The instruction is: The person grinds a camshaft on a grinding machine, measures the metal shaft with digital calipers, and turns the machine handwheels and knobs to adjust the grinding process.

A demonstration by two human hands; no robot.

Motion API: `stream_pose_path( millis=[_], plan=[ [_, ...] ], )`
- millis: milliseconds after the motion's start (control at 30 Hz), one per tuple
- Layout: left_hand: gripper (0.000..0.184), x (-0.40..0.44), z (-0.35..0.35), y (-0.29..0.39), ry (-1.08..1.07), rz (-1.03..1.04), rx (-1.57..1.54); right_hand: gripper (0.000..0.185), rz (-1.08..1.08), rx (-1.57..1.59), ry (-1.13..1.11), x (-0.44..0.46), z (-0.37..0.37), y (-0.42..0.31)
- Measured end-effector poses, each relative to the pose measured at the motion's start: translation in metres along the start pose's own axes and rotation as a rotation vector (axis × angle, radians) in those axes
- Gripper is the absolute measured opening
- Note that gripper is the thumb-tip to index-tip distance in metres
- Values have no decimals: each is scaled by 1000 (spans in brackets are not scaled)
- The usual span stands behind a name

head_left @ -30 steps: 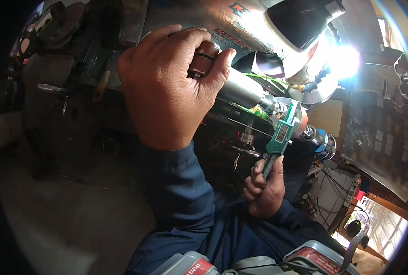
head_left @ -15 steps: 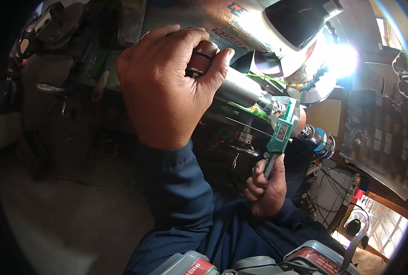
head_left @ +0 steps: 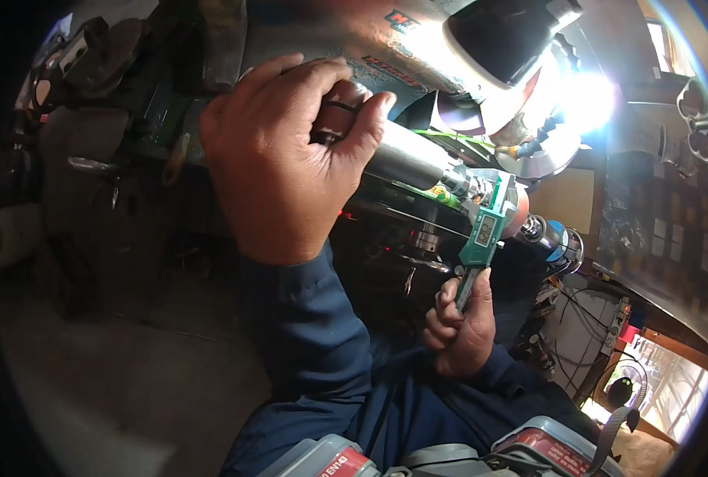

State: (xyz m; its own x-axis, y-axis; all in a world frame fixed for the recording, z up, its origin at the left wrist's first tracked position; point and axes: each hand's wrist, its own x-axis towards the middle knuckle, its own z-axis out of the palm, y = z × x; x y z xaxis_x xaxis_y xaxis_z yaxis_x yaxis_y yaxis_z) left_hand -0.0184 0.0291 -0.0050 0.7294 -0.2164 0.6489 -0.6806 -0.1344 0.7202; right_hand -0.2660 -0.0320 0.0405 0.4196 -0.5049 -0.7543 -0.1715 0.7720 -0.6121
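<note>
On the far side, the big metal machine body (head_left: 322, 36) stands with a black-shaded lamp (head_left: 501, 40) at its right, and nearer, the grey metal cylinder (head_left: 408, 157) slants down to the right toward a reddish disc (head_left: 517, 210). The left hand (head_left: 278, 159) curls its fingers round the brownish knob (head_left: 340, 114) at the cylinder's left end. Near right, the right hand (head_left: 463, 327) pinches the green caliper (head_left: 484, 232) by its lower end between thumb and bent fingers, its top beside the disc.
</note>
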Motion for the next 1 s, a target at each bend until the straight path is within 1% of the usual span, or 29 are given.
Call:
stream_pose_path(
  millis=[33,100,133,200,233,267,300,400,467,533,567,633,667,700,733,767,800,833,867,933,1000],
  plan=[
    [24,1,0,0,5,21,38,63,2,20,-7,0,0,1],
    [27,1,-1,4,-17,-21,68,63,-61,49,-52,-3,2,6],
    [28,1,-1,3,-12,4,89,64,-88,57,-77,-4,1,8],
    [28,3,-2,4,-8,52,136,59,-294,94,-214,-13,-13,10],
    [27,4,-4,10,-34,-23,76,58,-411,93,-297,-15,-23,6],
    [27,4,-3,10,-13,-22,104,57,-531,93,-375,-20,-33,2],
    [27,2,0,7,6,-19,127,56,-621,66,-300,-23,-43,-9],
    [28,-2,4,6,8,-48,173,55,-891,-230,-77,-28,-99,-36],
    [25,-3,4,12,-24,-106,149,57,-978,-296,76,-33,-145,-53],
    [21,-3,6,15,-38,-170,87,63,-1004,-147,184,-41,-203,-64],
    [20,-2,7,22,-38,-128,171,66,-1022,-75,251,-50,-230,-70],
    [21,0,9,22,-79,-143,249,67,-1044,119,255,-77,-280,-87],
    [22,0,8,16,-100,-152,212,68,-1061,215,266,-95,-304,-95],
    [22,0,8,9,-109,-154,194,68,-1055,247,308,-118,-324,-107],
    [25,1,5,-13,-125,-188,125,68,-1046,283,347,-140,-344,-118],
    [28,3,5,-4,-140,-210,240,65,-1087,278,490,-157,-373,-122],
    [30,4,1,-18,-166,-146,225,63,-1114,276,627,-174,-408,-123],
    [31,6,0,-16,-165,-166,341,61,-1131,275,758,-190,-438,-120],
    [32,7,-1,-23,-167,-149,331,60,-1174,324,866,-201,-458,-116],
    [36,9,-4,-40,-173,-55,339,58,-1250,411,1057,-216,-489,-110],
    [37,9,-4,-31,-168,51,465,56,-1208,404,1145,-214,-555,-84]
  ],
)
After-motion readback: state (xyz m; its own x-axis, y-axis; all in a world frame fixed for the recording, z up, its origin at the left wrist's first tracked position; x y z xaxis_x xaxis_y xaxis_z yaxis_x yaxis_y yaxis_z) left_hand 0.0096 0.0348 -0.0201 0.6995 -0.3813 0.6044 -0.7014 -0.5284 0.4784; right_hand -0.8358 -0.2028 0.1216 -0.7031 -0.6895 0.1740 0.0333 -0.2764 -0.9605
